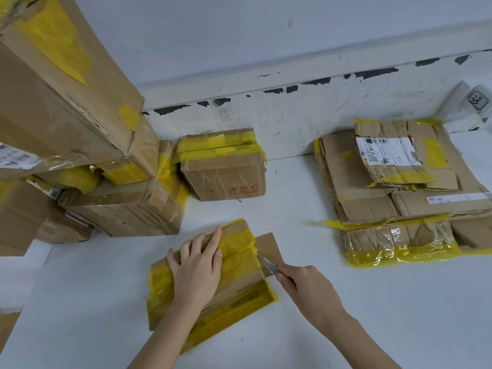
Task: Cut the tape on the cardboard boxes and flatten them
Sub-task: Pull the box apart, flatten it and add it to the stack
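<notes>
Pressing our left hand (198, 270), fingers straight and spread, on the taped box (210, 283) at the table's (346, 315) front, our right hand (306, 286) grips the knife (267, 263), blade touching its yellow tape (239, 243).

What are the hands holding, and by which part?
Right hand grips a knife by its handle; left hand presses flat on the box.

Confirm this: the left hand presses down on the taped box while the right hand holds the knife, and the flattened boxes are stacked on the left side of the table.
One thing is wrong. In the head view the flattened boxes are stacked on the right side of the table; still-taped boxes sit at left. The left hand does press the taped box, and the right hand holds the knife.
</notes>
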Motion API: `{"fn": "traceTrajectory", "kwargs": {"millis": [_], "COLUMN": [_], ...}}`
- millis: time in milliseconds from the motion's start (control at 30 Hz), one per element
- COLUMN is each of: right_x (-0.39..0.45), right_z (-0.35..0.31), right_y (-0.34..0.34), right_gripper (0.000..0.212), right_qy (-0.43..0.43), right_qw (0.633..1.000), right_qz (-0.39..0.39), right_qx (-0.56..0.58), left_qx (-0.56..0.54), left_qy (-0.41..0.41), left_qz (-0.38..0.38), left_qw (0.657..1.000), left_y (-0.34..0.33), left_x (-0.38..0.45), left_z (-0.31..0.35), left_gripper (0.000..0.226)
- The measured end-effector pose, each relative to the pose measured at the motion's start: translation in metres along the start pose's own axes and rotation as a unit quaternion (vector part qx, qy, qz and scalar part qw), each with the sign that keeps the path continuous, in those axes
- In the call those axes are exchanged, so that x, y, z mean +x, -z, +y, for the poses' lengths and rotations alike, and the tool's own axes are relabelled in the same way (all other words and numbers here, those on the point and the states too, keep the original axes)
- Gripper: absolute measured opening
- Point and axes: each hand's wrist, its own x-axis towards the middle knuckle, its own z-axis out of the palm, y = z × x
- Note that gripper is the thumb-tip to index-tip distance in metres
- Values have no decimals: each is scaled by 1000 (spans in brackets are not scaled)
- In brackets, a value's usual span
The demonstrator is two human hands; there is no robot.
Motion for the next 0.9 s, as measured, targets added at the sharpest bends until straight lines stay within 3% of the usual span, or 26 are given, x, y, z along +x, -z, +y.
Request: {"fn": "traceTrajectory", "kwargs": {"millis": [500, 600, 700, 900], "right_x": [-25, -15, 0, 17], "right_z": [16, 30, 41, 40], "right_y": [-2, -1, -12, -41], "right_gripper": [18, 34, 56, 61], "right_qy": [-14, -67, -133, -170], "right_qw": [1000, 995, 991, 978], "right_qz": [13, 43, 26, 50], "right_qx": [18, 66, -9, -115], "left_qx": [17, 24, -9, -111], "left_qy": [4, 50, 106, 97], "left_qz": [-9, -32, -90, -144], "left_qw": [1000, 998, 990, 979], "left_y": [4, 6, 9, 17], "left_x": [-1, -1, -3, -10], "left_z": [3, 10, 11, -2], "left_gripper": [48, 52, 59, 66]}}
